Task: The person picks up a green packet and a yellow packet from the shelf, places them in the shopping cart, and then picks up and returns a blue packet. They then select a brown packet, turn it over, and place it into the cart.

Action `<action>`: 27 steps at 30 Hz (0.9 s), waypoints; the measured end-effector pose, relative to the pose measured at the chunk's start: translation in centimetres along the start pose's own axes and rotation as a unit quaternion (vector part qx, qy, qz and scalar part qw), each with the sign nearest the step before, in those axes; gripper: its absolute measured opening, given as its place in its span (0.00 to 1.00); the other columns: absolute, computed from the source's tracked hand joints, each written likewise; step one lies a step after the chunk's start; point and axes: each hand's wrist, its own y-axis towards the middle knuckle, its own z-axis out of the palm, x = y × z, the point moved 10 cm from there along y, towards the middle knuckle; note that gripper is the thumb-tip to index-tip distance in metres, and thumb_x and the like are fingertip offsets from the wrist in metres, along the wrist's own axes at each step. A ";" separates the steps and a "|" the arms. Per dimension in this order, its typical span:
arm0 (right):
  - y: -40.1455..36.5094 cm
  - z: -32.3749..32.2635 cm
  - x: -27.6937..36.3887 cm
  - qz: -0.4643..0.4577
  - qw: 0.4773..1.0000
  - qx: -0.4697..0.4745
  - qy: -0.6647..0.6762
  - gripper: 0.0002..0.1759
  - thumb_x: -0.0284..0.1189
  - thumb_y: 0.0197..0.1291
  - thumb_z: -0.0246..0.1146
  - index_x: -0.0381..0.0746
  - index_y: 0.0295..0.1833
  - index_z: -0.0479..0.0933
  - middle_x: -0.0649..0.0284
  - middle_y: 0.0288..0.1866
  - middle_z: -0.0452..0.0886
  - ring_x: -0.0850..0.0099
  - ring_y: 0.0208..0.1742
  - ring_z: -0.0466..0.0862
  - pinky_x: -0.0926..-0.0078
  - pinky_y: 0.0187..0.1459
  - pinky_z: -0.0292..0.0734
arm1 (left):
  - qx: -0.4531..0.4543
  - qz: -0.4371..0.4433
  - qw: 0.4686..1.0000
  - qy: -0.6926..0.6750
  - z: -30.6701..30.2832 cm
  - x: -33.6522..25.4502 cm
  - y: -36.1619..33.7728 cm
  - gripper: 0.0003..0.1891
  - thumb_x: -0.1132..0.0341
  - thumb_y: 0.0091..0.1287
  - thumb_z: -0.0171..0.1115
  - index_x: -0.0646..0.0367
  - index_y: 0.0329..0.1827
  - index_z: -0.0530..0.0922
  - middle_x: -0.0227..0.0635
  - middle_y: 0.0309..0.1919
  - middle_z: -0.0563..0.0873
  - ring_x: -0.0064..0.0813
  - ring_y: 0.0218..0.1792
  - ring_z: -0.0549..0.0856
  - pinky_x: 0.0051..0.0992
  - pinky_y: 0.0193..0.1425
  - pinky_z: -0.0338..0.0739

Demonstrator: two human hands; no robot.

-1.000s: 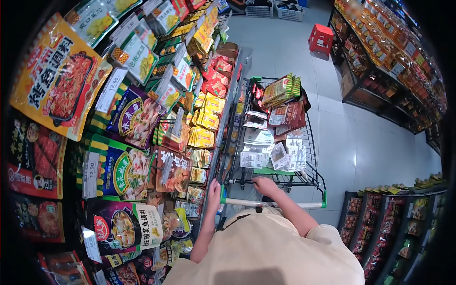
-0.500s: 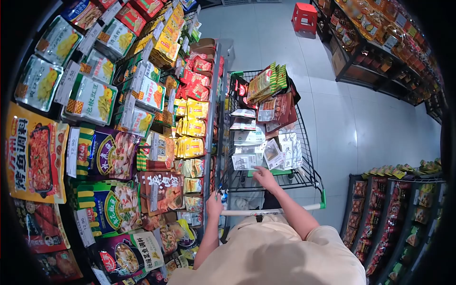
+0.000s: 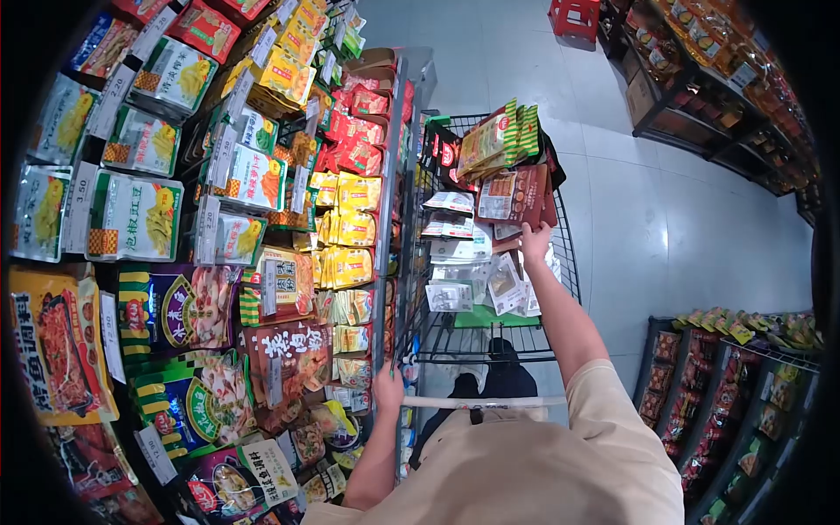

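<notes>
A black wire shopping cart [image 3: 569, 262] stands in front of me, loaded with food packets. My left hand [image 3: 388, 385] is closed around the left end of the cart's pale handle [image 3: 481, 402]. Reaching into the cart, my right hand [image 3: 535, 242] has its fingers closed at the lower edge of a brown packet [image 3: 527, 199]. Behind that lie yellow-green packets [image 3: 488, 144]. Nearer to me are white packets [image 3: 451, 297], a green panel [image 3: 494, 317] showing beneath them. Black-and-white packets [image 3: 449, 201] lie at the cart's left side.
Shelves of seasoning bags [image 3: 197, 306] and pickle packets [image 3: 136, 214] rise close on the left, against the cart's side. A rack of packets [image 3: 700, 385] stands at right. Bottle shelves [image 3: 700, 87] are at far right, near a red stool [image 3: 575, 17]. Grey tiled floor [image 3: 621, 236] lies between.
My right hand has moved forward and right from the near white packets to the brown packet. My left hand stays at the handle's left end. The view has shifted slightly.
</notes>
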 end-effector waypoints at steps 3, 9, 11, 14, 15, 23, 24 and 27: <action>0.1 -0.5 0.5 0.143 0.978 -0.011 0.150 0.31 0.29 0.66 0.64 0.36 0.69 0.58 0.55 0.49 0.77 0.74 0.29 0.80 0.78 0.24 0.77 | -0.007 -0.005 1.000 0.008 -0.2 0.0 0.0 0.12 0.64 0.69 0.56 0.55 0.50 0.82 0.56 0.37 0.85 0.60 0.41 0.84 0.50 0.44 0.77; 2.3 1.1 -0.1 0.166 0.984 0.066 0.007 0.13 0.32 0.68 0.63 0.32 0.46 0.76 0.60 0.32 0.82 0.73 0.28 0.83 0.76 0.25 0.78 | -0.023 -0.003 1.000 0.002 -0.7 -0.4 -0.2 0.12 0.63 0.68 0.57 0.53 0.50 0.83 0.55 0.36 0.85 0.60 0.40 0.84 0.50 0.44 0.78; 3.0 1.4 0.6 0.060 0.996 0.048 -0.042 0.14 0.34 0.68 0.62 0.31 0.46 0.78 0.53 0.35 0.83 0.62 0.33 0.84 0.68 0.34 0.79 | -0.025 -0.005 1.000 0.011 -0.9 -0.5 -0.3 0.12 0.63 0.68 0.57 0.53 0.50 0.83 0.54 0.36 0.86 0.59 0.40 0.84 0.50 0.44 0.78; 0.9 1.5 4.8 -0.045 0.996 0.061 -0.054 0.18 0.36 0.70 0.58 0.30 0.49 0.78 0.42 0.38 0.84 0.43 0.41 0.83 0.55 0.48 0.76 | -0.014 -0.027 0.999 0.015 -0.7 0.0 -0.3 0.13 0.62 0.68 0.58 0.53 0.51 0.83 0.54 0.37 0.86 0.59 0.40 0.84 0.49 0.44 0.79; -1.1 1.0 8.0 -0.084 0.992 0.062 -0.069 0.17 0.36 0.70 0.57 0.30 0.49 0.78 0.42 0.39 0.84 0.44 0.41 0.83 0.55 0.47 0.75 | -0.012 -0.027 1.000 0.010 -0.7 -0.1 -0.3 0.14 0.62 0.68 0.58 0.53 0.52 0.83 0.54 0.37 0.86 0.59 0.41 0.85 0.49 0.45 0.79; -15.0 -2.6 20.3 -0.217 0.964 0.154 -0.006 0.13 0.30 0.72 0.58 0.31 0.37 0.71 0.51 0.28 0.74 0.62 0.28 0.72 0.65 0.34 0.69 | -0.028 -0.028 0.999 0.025 -2.0 -1.5 -0.5 0.15 0.61 0.68 0.58 0.55 0.54 0.83 0.55 0.39 0.86 0.57 0.43 0.85 0.48 0.48 0.79; -16.5 -3.6 20.6 -0.221 0.963 0.154 -0.004 0.13 0.30 0.72 0.58 0.31 0.37 0.71 0.51 0.28 0.74 0.62 0.28 0.72 0.65 0.34 0.69 | -0.030 -0.024 0.999 0.022 -2.1 -1.7 -0.5 0.15 0.61 0.68 0.58 0.55 0.54 0.83 0.55 0.39 0.86 0.57 0.43 0.85 0.48 0.48 0.79; -20.6 -5.8 19.3 -0.187 0.966 0.177 0.001 0.14 0.29 0.72 0.58 0.31 0.35 0.69 0.52 0.27 0.71 0.64 0.28 0.68 0.65 0.33 0.67 | -0.039 -0.012 0.999 0.014 -2.6 -2.3 -0.6 0.15 0.61 0.68 0.58 0.55 0.54 0.83 0.55 0.39 0.86 0.57 0.43 0.85 0.48 0.47 0.79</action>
